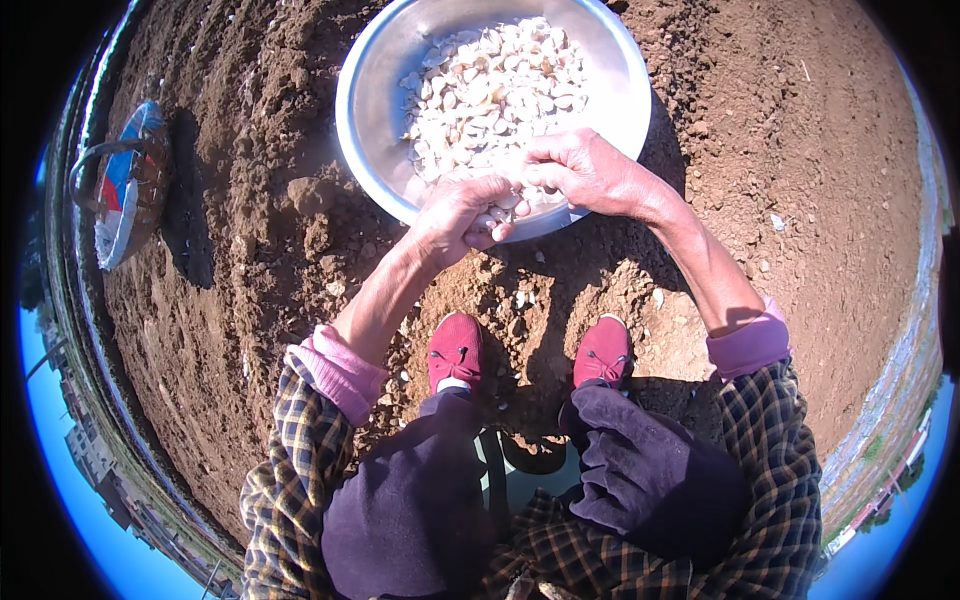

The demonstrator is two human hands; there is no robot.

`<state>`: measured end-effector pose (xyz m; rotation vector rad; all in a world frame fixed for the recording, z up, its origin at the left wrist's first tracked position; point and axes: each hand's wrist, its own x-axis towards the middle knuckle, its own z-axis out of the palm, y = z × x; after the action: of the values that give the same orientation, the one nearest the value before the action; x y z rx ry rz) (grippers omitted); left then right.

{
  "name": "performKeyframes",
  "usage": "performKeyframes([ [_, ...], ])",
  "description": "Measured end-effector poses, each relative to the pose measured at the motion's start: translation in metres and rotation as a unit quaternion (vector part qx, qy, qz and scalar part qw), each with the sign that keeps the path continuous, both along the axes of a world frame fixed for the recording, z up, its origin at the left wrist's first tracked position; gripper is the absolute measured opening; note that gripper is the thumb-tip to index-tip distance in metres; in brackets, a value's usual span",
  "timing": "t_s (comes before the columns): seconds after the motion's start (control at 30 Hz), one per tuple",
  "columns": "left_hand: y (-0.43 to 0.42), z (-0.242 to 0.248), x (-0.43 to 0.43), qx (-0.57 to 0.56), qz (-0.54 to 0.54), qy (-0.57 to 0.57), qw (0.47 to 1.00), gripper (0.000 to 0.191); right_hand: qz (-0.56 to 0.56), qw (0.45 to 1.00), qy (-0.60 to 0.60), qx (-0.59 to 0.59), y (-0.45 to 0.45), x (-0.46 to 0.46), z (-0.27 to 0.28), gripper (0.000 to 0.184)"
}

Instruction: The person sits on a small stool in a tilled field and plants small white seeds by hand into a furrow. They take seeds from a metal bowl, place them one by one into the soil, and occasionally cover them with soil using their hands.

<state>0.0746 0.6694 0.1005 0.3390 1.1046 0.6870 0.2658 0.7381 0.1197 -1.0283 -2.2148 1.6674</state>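
Note:
A wide metal basin [367, 127] stands on the soil in front of me, with a heap of pale garlic cloves [495, 90] in it. Over its near rim, my left hand [469, 214] is curled around several garlic cloves [496, 216], which show between its fingers. Just to the right, my right hand [581, 171] is raised above the basin with thumb and forefinger brought together close to the left hand. Glare and the fingers hide whether a clove is pinched between those fingertips.
A wicker basket [154, 187] with a dark handle and a blue, red and white lining stands on the soil at the left. My two red shoes [455, 349] are planted on loose soil [525, 322] below the basin. Scattered pale pieces lie around them.

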Motion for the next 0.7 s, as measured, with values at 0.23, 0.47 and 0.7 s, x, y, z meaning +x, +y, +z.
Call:
performKeyframes([
  [0.23, -0.004, -0.006, 0.005, -0.037, 0.035, 0.007, 0.999, 0.013, -0.038, 0.993, 0.026, 0.112, -0.016, -0.008, -0.010, 0.015],
  [0.47, -0.004, -0.002, 0.016, -0.062, 0.094, -0.029, 0.993, 0.013, -0.057, 0.983, 0.034, 0.173, -0.018, -0.008, -0.011, 0.014],
  [0.7, 0.001, 0.000, 0.011, -0.091, 0.126, -0.223, 0.962, 0.027, -0.172, 0.950, 0.186, -0.180, -0.012, 0.004, -0.005, 0.016],
])
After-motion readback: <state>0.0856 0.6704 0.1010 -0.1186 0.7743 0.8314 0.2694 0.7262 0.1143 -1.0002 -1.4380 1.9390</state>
